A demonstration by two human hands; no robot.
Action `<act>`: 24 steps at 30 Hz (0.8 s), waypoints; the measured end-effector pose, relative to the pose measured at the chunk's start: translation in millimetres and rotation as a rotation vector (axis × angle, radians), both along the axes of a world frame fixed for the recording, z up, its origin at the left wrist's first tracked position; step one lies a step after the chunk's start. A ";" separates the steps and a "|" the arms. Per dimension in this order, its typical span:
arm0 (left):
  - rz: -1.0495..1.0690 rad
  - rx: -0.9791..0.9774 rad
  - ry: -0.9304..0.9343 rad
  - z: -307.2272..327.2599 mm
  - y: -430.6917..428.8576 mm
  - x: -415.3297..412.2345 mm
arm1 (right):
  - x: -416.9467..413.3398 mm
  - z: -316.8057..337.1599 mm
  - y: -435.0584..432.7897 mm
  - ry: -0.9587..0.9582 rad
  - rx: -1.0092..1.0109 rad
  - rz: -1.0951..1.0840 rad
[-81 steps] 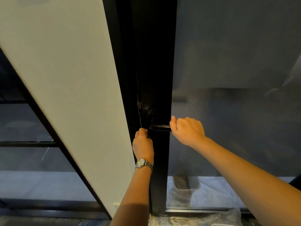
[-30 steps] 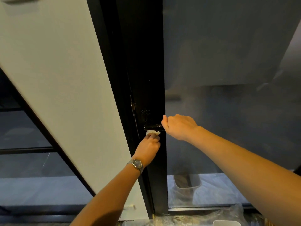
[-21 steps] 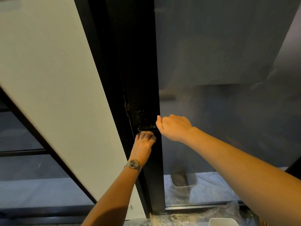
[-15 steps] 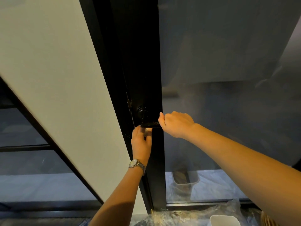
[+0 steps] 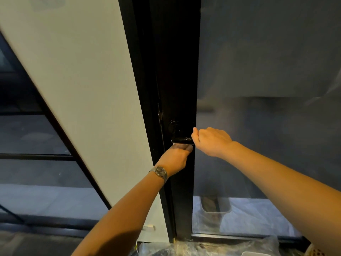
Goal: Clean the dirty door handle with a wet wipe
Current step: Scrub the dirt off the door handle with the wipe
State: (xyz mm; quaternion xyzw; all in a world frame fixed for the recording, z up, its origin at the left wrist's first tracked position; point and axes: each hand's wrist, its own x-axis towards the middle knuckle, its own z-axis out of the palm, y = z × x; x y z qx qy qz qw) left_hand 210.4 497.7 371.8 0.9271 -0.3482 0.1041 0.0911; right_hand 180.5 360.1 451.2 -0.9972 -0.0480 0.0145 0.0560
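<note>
The black lever door handle [image 5: 181, 139] juts from the black door frame [image 5: 177, 71], under its round rose. My right hand [image 5: 212, 141] grips the handle's free end, fingers curled round it. Just below the handle, my left hand [image 5: 175, 157], with a watch on the wrist, presses up against its underside. Its fingertips are blurred. A pale sliver of the wet wipe [image 5: 178, 144] shows between those fingers and the handle; the rest of the wipe is hidden in the hand.
A white wall panel [image 5: 83, 89] runs down the left of the frame. The dark glass door pane [image 5: 267, 80] fills the right, with a white bin [image 5: 215, 206] behind it. Crumpled plastic sheeting [image 5: 203, 248] and a white container [image 5: 252, 254] lie on the floor.
My left hand has slid back and forth under the handle with the wipe, now further right beneath the lever. My right hand has kept its grip on the handle's end.
</note>
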 end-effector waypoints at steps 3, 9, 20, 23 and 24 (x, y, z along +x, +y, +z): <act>0.019 0.139 -0.076 -1.5 -10.0 1.0 | -1.4 -1.1 -0.3 -0.022 0.033 -0.024; -0.107 0.432 -0.142 -13.5 -12.3 1.5 | -7.9 0.4 3.9 -0.043 0.121 -0.015; -0.058 0.208 -0.057 -21.8 -13.2 3.5 | -10.0 2.4 6.0 0.001 0.115 -0.067; -0.053 0.145 -0.048 -18.8 -12.1 7.9 | -7.6 -0.4 4.0 -0.036 0.069 -0.043; -0.010 0.043 -0.032 -16.8 -10.0 5.7 | -7.6 -0.5 4.6 -0.036 0.086 -0.058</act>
